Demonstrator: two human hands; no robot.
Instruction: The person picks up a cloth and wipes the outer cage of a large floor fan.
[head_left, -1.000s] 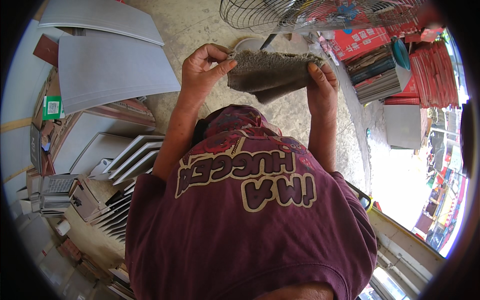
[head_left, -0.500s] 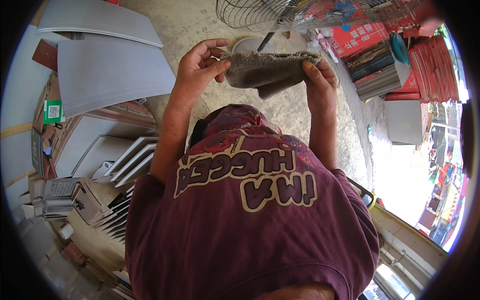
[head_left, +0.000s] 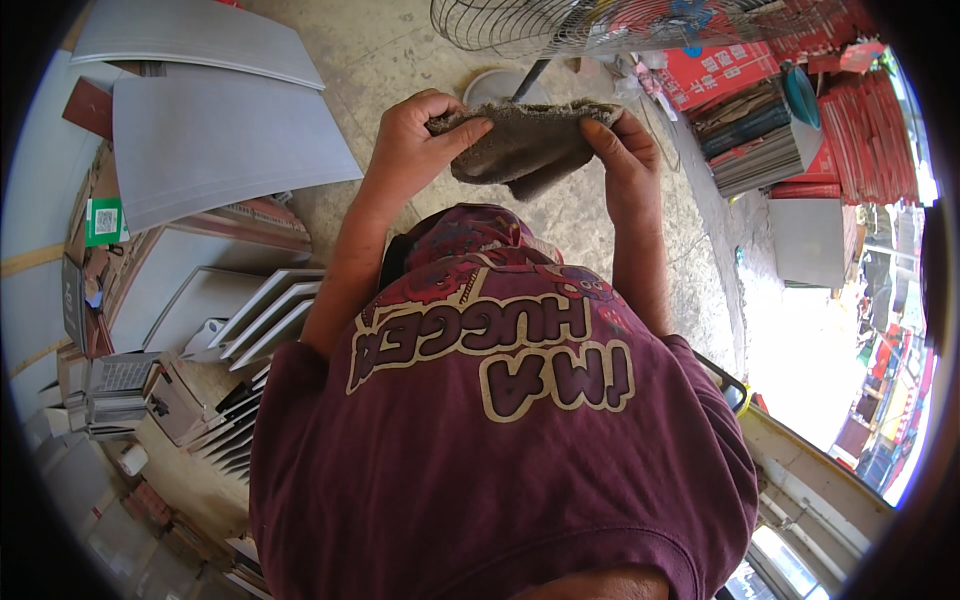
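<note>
A dirty grey-brown cloth (head_left: 525, 142) is stretched between my two hands, out in front of my body. My left hand (head_left: 415, 135) pinches its left end, thumb on top and the fingers curled behind. At the right end my right hand (head_left: 622, 148) grips the cloth in the same way, thumb over the edge. The upper border looks frayed, and a loose flap hangs down at the middle of the lower edge. The fingertips behind the cloth are hidden.
A wire-caged standing fan (head_left: 600, 25) is just beyond the cloth, its round base (head_left: 490, 88) on the floor. Large grey panels (head_left: 225, 145) lie at the left, above upright white boards (head_left: 265, 325). Stacked red cartons (head_left: 865, 140) and a grey box (head_left: 806, 242) stand at the right.
My left hand has shifted right and taken a fuller hold of the cloth's end. My right hand has moved slightly left, so my hands are closer together and the cloth is a little slacker.
</note>
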